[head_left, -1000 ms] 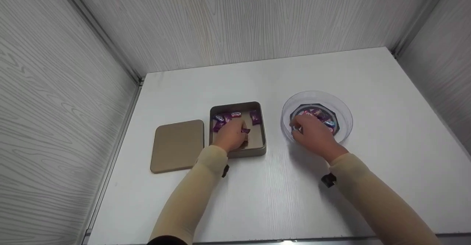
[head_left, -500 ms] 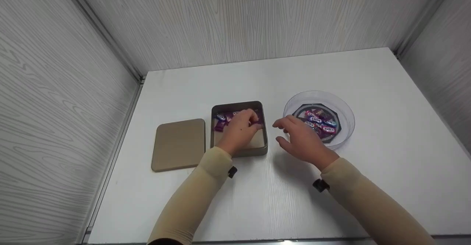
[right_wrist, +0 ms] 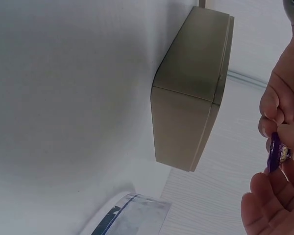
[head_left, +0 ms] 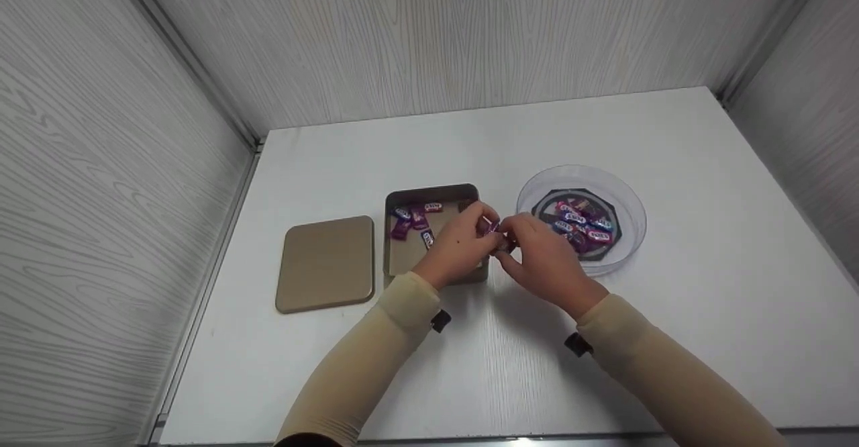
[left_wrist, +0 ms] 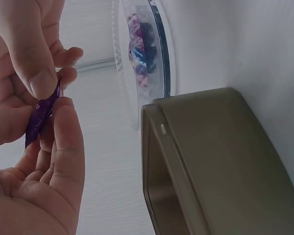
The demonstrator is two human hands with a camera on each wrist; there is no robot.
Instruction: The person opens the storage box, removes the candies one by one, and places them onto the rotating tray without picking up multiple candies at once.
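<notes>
Purple-wrapped sweet [left_wrist: 41, 115] is held up beside the tin's [head_left: 436, 195] right edge, long axis running from left hand [head_left: 460, 242] to right hand [head_left: 547, 256], an end pinched in the fingers of each.

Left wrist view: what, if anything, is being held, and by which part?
A small purple-wrapped candy: the left hand pinches it by its sides; the right hand pinches its upper end.

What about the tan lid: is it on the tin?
No, the lid lies on the table beside the open tin.
</notes>
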